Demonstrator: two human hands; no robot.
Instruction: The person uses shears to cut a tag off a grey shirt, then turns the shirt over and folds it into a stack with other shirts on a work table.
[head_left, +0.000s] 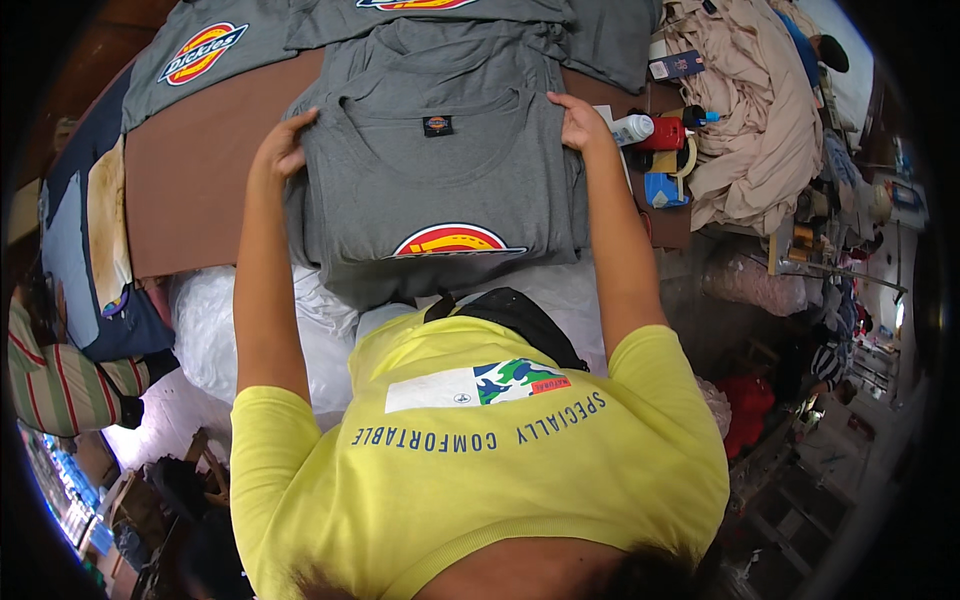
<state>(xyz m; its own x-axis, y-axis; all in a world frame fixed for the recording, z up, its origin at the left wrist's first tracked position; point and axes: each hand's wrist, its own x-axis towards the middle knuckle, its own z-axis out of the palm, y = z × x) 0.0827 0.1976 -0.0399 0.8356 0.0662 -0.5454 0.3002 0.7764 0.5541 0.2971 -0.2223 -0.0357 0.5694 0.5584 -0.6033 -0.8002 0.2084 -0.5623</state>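
Head view: one picture, looking down over a yellow shirt (480, 470).
Grey T-shirt (440, 190): lies flat on the brown tabletop (200, 190), collar far, round emblem near.
Left hand (283, 143): fingers curled on the shirt's left shoulder edge, gripping it.
Right hand (578, 122): fingers closed on the right shoulder edge.
Right of it: red bottle (663, 133), beige cloth heap (750, 120).

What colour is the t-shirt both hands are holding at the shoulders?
The folded t-shirt is heather grey with a red-and-yellow emblem, seen best in the head view.
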